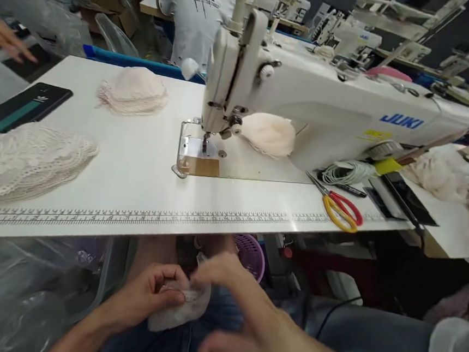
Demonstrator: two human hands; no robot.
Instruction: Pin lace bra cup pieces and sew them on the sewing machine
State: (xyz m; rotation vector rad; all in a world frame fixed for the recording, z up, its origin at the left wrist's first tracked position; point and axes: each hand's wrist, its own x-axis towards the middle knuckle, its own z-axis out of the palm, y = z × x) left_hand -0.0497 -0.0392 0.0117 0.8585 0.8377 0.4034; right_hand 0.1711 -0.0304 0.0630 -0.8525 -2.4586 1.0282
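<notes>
Your left hand (146, 295) is low in your lap, under the front edge of the surface (137, 156), and it is closed on a small pale cloth piece (182, 309), with the thumb pressing on top and the other fingers below. Your right hand (243, 308) comes from the right side and is blurred. Its thumb and first finger seem to pinch the upper edge of the same cloth piece, while the other fingers hang loose and spread. The cloth piece is between both hands, above your blue trousers and not on the surface. On the surface, the sewing machine (307, 95) stands in the middle, and a pink padded piece (269, 134) lies just behind its needle. A stack of pink pieces (133, 91) lies further left, and a stack of white lace (26, 160) is near the left edge, just beside a dark phone (22, 107). Scissors (340, 207) with red and yellow handles lie to the right, near a coil of cord (347, 172). A purple basket (250, 254) stands under the surface, just behind your right hand.
</notes>
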